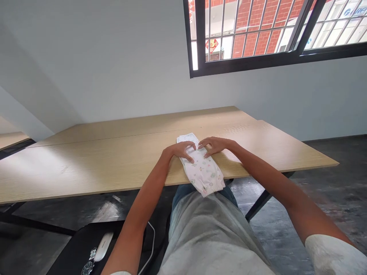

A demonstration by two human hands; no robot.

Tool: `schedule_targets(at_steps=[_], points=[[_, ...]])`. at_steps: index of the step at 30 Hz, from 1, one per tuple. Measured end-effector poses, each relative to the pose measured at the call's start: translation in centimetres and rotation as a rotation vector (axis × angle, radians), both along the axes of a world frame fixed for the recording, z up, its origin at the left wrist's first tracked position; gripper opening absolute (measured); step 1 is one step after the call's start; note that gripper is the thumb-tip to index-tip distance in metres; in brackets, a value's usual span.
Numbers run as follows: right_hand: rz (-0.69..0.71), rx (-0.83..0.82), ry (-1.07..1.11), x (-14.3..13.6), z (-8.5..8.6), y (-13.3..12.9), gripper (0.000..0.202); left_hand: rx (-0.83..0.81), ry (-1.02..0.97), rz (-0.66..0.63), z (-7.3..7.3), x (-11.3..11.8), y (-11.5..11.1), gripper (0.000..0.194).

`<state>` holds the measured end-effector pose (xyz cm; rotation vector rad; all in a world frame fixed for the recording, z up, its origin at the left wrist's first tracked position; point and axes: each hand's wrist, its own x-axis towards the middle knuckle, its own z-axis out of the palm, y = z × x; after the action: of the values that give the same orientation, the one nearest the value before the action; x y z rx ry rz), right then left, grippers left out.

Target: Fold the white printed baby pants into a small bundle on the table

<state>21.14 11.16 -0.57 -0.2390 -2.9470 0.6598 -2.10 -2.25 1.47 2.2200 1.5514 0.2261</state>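
A folded white garment [204, 171] printed with small pink and green figures lies across the front edge of the table, and its gathered, elastic-looking end hangs over toward my lap. It resembles small children's trousers, though folding hides its full shape. On its left side rests my left hand [183, 149], thumb and fingers apart in a curve over the cloth. My right hand [212, 146] touches the garment from the right, with thumb and fingers likewise spread. The fingertips of both hands come close together near the middle of the cloth's upper part.
The light wooden table [114, 160] stretches far to the left and ends at a corner on the right. Below left, a black chair seat [77, 244] holds a wristwatch [89, 262] and a white oblong object [103, 246]. A white cable [151, 244] hangs beside it.
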Motion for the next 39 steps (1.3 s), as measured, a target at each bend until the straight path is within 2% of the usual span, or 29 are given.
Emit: schedule_targets(at_steps=[6, 11, 14, 18, 26, 33, 39], points=[[0.046, -0.011, 0.055, -0.3, 0.0, 0.0, 0.06, -0.048, 0.029, 0.042, -0.2, -0.5, 0.3, 0.074], [0.062, 0.003, 0.082, -0.4, 0.1, -0.3, 0.056, -0.063, 0.042, 0.01, 0.3, -0.1, -0.3, 0.06], [0.089, 0.017, 0.141, -0.6, -0.1, -0.5, 0.053, -0.082, 0.06, 0.006, 0.5, 0.1, -0.5, 0.058], [0.124, -0.043, 0.182, -0.9, -0.4, -1.0, 0.048, -0.105, 0.065, 0.0, 0.4, 0.1, -0.6, 0.06], [0.1, -0.114, 0.172, -1.0, -0.5, -1.2, 0.049, -0.18, 0.098, -0.021, 0.3, 0.0, -0.1, 0.068], [0.131, -0.141, 0.232, -1.5, -1.1, -0.8, 0.041, -0.213, 0.098, -0.046, 0.7, 0.0, 0.0, 0.057], [0.13, -0.169, 0.26, -1.8, -1.1, -1.0, 0.033, -0.108, -0.036, -0.097, 0.2, -0.4, -0.2, 0.037]])
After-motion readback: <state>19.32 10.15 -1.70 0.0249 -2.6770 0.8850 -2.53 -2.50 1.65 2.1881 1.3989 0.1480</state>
